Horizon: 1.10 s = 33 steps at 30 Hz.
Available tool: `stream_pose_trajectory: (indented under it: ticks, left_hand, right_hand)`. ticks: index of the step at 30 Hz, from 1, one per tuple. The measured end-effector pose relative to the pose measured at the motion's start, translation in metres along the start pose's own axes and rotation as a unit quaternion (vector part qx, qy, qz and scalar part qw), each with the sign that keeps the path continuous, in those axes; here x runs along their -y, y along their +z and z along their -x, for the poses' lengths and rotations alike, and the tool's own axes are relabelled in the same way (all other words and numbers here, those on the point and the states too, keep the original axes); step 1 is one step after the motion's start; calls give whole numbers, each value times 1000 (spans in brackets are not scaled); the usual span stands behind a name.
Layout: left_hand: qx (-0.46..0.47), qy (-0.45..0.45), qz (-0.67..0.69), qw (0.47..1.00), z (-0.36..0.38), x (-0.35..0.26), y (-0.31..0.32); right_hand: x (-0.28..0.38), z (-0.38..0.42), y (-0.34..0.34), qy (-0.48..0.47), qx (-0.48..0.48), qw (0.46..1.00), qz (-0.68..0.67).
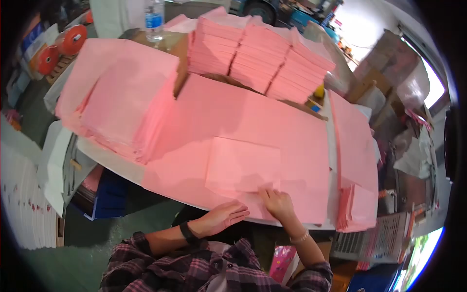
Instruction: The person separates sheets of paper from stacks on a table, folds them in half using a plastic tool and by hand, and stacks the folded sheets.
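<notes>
Folded sheet (243,163): on large sheet (304,155), between stack (129,92) and counter's (114,159) right end. Left hand (219,220): unclenched, fingers straight. Right hand (278,205): curled at folded sheet's near edge; grip cannot be told.

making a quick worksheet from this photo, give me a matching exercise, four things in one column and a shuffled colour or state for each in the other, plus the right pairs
Things
1. left hand
2. right hand
3. water bottle
4. two round discs

Descriptions
A. orange-red
B. beaded bracelet at its wrist
C. clear, with a blue label
D. black band at its wrist

Pairs: 1-D, 2-B, 3-C, 4-A
</notes>
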<state>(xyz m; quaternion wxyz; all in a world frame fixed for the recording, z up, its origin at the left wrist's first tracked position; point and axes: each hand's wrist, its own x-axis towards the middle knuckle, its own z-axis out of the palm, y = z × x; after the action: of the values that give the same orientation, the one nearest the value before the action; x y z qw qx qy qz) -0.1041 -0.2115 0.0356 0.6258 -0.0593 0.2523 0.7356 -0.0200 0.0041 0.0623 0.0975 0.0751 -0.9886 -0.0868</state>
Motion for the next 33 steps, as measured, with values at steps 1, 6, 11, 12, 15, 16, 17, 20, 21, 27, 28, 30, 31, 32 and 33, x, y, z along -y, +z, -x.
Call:
stream_pose_trajectory:
  ticks: [1,6,11,12,15,16,17,20,21,27,28,30,31,32,33]
  left_hand:
    - [-32,19,-45,998,-2,-3,-1]
    - [-128,166,-211,955,13,-27,-18]
    - [-224,301,-467,800,40,-66,-31]
    - [-223,316,-580,717,56,-80,-31]
    - [-214,405,-645,612,151,-152,54]
    - [-224,468,-671,530,175,-184,55]
    - [-298,522,-704,378,202,-216,58]
    - [-396,552,-629,377,267,-331,61]
    - [-392,536,-611,432,282,-365,59]
    - [-479,448,-624,425,312,-525,-74]
    - [-516,425,-658,346,308,-530,-84]
    - [-503,442,-655,350,299,-539,-102]
    - [-496,456,-647,356,294,-540,-108]
    - [-490,470,-639,362,292,-542,-113]
    - [-489,469,-640,363,290,-542,-111]
  right_hand:
    - [12,-1,-8,23,-7,997,-80]
    - [85,-10,-33,71,15,919,-387]
    - [96,-27,-39,67,84,851,-515]
    - [95,-26,-42,56,81,848,-520]
    - [88,-21,-55,126,58,817,-560]
    - [86,-19,-58,150,51,806,-570]
    - [84,-17,-62,174,43,795,-580]
    - [82,-16,-65,221,25,766,-604]
    - [83,-16,-64,245,21,737,-630]
    - [90,-24,-92,257,6,760,-597]
    - [90,-23,-88,261,0,758,-597]
    - [88,-11,-74,260,8,770,-582]
    - [87,-9,-72,259,14,777,-574]
    - [85,-8,-72,261,14,776,-574]
    - [83,-9,-77,272,29,775,-569]
